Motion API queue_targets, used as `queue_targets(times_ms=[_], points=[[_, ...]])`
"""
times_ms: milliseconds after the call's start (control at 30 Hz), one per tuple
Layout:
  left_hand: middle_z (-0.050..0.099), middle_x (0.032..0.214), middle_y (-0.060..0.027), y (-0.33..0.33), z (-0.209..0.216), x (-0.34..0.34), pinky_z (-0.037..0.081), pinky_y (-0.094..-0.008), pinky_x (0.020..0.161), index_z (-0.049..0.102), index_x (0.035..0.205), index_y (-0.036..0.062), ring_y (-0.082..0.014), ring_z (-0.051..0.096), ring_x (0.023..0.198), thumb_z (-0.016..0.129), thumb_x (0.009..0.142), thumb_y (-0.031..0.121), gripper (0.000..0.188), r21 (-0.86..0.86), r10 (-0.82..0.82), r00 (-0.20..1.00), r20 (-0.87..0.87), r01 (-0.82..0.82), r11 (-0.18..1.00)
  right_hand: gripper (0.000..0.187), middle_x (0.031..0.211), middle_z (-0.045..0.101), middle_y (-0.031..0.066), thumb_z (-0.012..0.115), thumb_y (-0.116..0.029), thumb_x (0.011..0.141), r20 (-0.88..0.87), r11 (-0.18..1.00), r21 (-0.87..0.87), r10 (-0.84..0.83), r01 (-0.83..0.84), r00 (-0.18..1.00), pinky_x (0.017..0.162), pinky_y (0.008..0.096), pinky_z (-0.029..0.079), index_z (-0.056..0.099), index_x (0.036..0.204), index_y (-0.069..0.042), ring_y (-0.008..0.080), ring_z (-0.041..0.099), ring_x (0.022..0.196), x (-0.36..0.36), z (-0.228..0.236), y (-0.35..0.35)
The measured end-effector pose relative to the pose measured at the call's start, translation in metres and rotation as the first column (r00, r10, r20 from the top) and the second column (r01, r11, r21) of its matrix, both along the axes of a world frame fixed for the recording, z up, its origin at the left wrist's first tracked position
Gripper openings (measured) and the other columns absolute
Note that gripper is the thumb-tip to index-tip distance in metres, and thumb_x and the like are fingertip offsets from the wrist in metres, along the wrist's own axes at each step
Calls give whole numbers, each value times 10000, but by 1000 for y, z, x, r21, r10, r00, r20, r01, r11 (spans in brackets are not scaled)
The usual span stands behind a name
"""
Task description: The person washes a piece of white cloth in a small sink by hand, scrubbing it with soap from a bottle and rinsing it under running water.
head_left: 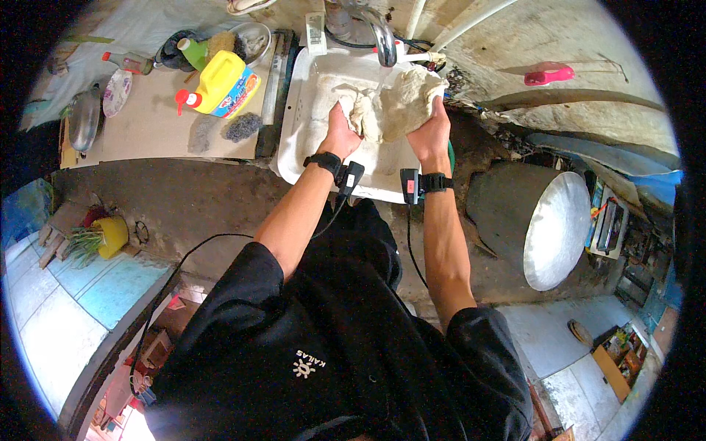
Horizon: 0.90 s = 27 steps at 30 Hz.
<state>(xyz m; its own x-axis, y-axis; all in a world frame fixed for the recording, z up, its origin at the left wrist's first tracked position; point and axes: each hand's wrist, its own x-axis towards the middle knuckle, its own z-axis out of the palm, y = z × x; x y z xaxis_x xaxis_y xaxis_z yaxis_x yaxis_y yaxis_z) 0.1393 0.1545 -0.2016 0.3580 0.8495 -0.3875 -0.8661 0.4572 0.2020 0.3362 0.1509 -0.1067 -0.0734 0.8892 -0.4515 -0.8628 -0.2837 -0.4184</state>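
The single view comes from the head of the person, from the left one of two fisheye cameras worn there side by side. It faces steeply down and forward: the black shirt [334, 338] is nearest and fills the lower middle, while the left hand [341, 134] and the right hand [432, 132] appear farther off, above the white sink [296, 140]. The lens is very wide — it also takes in the table [158, 136] at left and a round metal disc [557, 231] at right — and its circular edge darkens the corners.
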Motion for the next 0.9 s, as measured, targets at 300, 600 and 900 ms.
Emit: queue_targets(times_ms=[300, 600, 900], points=[[744, 1105, -36, 43, -5, 31, 610, -406, 866, 690, 1206, 131, -206, 723, 984, 450, 1113, 437, 400, -233, -285, 838, -465, 195, 953, 560, 1613, 493, 78, 387, -470, 1144, -48, 995, 38, -90, 92, 995, 1227, 508, 352, 448, 1592, -139, 307, 466, 1470, 3, 11, -16], [704, 1118, -89, -27, -14, 22, 573, -383, 821, 649, 1300, 20, -216, 684, 956, 472, 1115, 326, 399, -224, -262, 695, -670, 148, 963, 404, 1326, 628, 148, 477, -260, 1128, 938, 946, 76, 39, -315, 343, 963, 410, 506, 432, 1504, -120, 303, 636, 1090, -63, -83, -77], [741, 1094, -267, -38, -38, -18, 569, -478, 841, 687, 1116, -76, -381, 740, 982, 474, 1095, 379, 503, -322, -312, 473, -824, 61, 945, 371, 1015, 713, 304, 479, -398, 1120, 979, 946, -78, 132, -315, 153, 819, 513, 530, 583, 1263, -72, 498, 692, 937, -117, -89, -74]])
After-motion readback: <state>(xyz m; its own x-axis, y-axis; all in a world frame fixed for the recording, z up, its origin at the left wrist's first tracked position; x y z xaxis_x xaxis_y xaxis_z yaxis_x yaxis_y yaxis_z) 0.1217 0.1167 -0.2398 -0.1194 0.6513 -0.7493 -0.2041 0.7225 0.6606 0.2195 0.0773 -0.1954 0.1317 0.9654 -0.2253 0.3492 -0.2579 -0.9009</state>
